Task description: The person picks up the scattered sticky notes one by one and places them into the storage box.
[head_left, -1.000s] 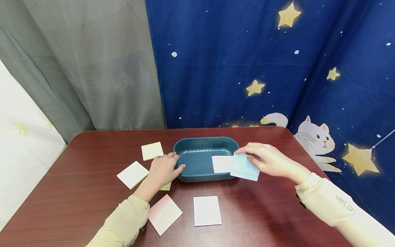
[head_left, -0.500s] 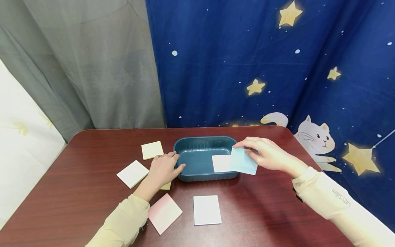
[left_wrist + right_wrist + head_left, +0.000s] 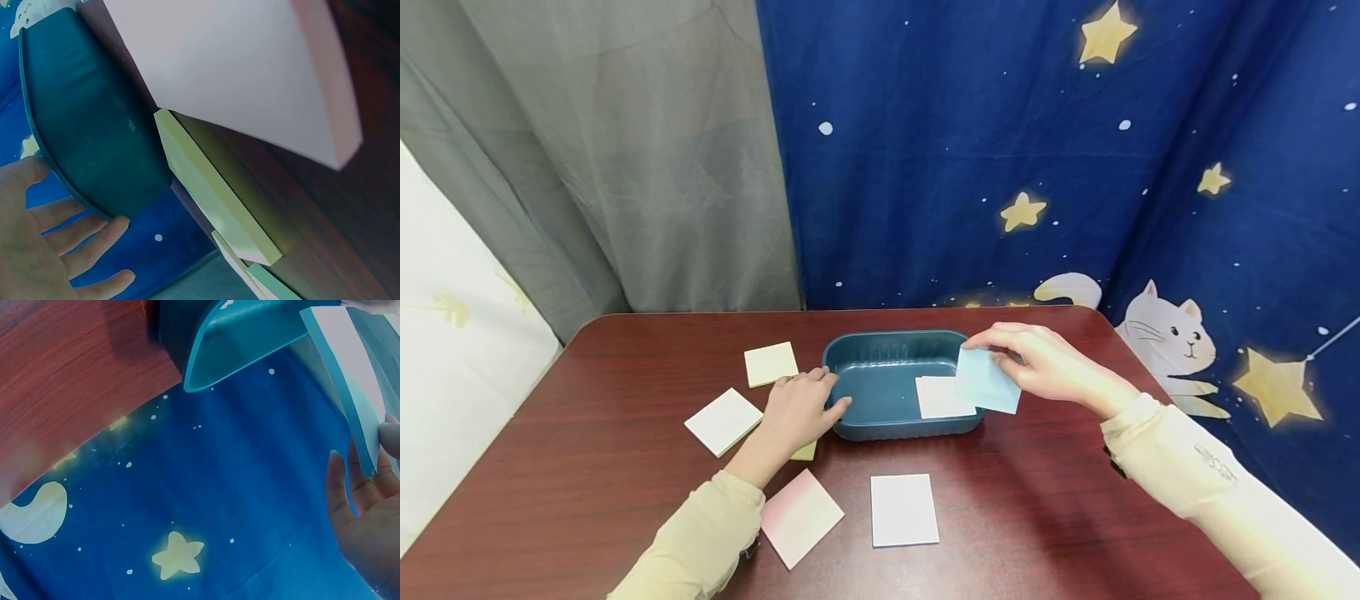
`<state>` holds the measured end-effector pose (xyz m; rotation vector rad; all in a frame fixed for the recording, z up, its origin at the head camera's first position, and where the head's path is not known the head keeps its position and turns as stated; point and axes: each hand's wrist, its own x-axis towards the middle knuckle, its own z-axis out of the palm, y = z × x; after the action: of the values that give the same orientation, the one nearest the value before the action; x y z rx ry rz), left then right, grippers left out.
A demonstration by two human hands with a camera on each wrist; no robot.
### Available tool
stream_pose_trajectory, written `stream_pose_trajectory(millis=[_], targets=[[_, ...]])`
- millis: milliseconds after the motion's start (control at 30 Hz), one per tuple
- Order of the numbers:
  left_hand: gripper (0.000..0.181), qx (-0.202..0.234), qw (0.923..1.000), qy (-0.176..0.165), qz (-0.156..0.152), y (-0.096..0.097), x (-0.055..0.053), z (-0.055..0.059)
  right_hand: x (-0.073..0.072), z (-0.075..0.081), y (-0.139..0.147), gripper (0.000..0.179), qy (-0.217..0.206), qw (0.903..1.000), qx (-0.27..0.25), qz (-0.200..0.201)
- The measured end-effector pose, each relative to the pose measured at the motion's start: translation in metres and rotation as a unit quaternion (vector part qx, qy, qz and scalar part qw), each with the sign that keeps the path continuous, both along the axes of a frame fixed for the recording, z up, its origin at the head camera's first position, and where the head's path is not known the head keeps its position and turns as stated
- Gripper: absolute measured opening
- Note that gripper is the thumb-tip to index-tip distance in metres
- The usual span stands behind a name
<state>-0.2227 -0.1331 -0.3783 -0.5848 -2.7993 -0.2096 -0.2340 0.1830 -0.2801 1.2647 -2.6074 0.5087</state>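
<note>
My right hand [image 3: 1047, 367] pinches a light blue sticky note pad [image 3: 987, 380] by its upper right part, above the right end of a dark teal plastic bin [image 3: 880, 431]. The right wrist view shows the pad [image 3: 340, 381] is thick, with the thumb on one face and fingers behind. Inside the bin, at its right, lies a white pad [image 3: 938, 397], partly behind the blue one. My left hand [image 3: 797, 408] rests on the bin's left rim, its fingers extended. In the left wrist view those fingers [image 3: 81, 240] touch the rim.
Pads lie about on the brown table [image 3: 1037, 517]: a pale yellow one [image 3: 771, 364], a white one [image 3: 722, 422], a pink one [image 3: 801, 518] and another white one [image 3: 904, 510]. A yellow-green pad [image 3: 805, 451] is partly under the left forearm. Curtains [image 3: 925, 167] hang behind the table.
My right hand has moved left and slightly away from me with the light blue pad, further over the bin. The left hand and the other pads stay where they were.
</note>
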Motion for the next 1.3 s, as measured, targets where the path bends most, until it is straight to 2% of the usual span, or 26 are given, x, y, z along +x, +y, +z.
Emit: stream_pose_trajectory(millis=[400, 1300], targets=[[0.043, -0.005, 1.0000, -0.005, 0.004, 0.000, 0.000, 0.000, -0.014, -0.005, -0.004, 0.034, -0.002, 1.0000, -0.006, 0.002], [0.042, 0.003, 1.0000, -0.006, 0.004, 0.000, 0.000, -0.001, -0.035, -0.025, -0.017, 0.035, -0.049, 0.9986, -0.017, 0.006]])
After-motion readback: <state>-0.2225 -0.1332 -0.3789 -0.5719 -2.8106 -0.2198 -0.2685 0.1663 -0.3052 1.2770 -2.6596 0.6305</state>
